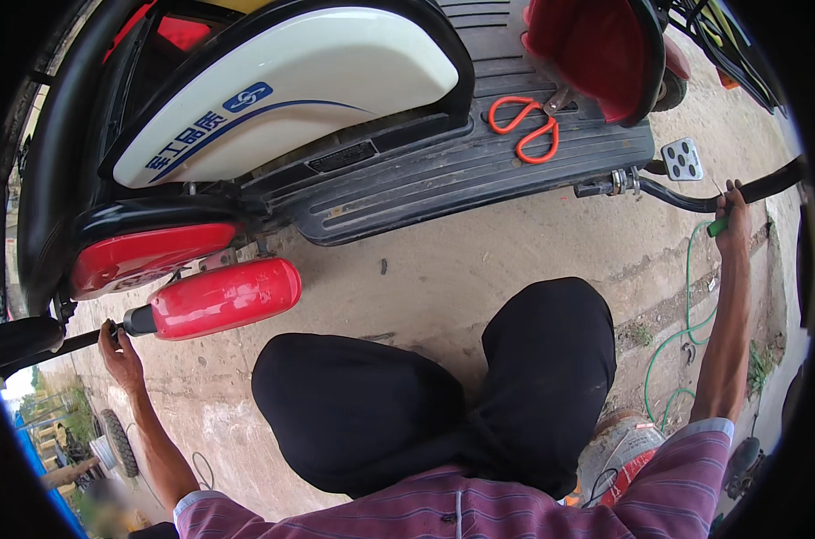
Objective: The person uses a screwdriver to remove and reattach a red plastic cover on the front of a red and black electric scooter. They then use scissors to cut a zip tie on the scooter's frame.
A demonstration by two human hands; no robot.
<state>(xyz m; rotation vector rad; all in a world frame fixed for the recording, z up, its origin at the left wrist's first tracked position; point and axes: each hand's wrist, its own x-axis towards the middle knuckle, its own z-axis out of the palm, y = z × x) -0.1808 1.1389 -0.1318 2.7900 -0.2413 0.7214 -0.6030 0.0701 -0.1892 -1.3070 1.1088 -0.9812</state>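
Note:
A three-wheeler-like vehicle with a white side panel (336, 67) and a black ribbed footboard (407, 193) stands in front of me. At far left, my left hand (124, 359) is closed at a thin black bar (84, 341), beside a glossy red rounded fender (228, 298). On the far right, my right hand (736, 220) is closed around a tool with a green handle (717, 226). Its fingers are up against a curved black tube (682, 198); the tool's other end is hard to make out. Orange-handled scissors (538, 148) lie on the footboard, their blades toward the red front cowl (596, 54).
A dotted metal pedal (682, 159) sits near the tube. A thin green hose (655, 359) runs over the concrete ground at right. Beside my right knee is a dirty bucket (619, 449). At lower left stands a loose wheel (120, 443).

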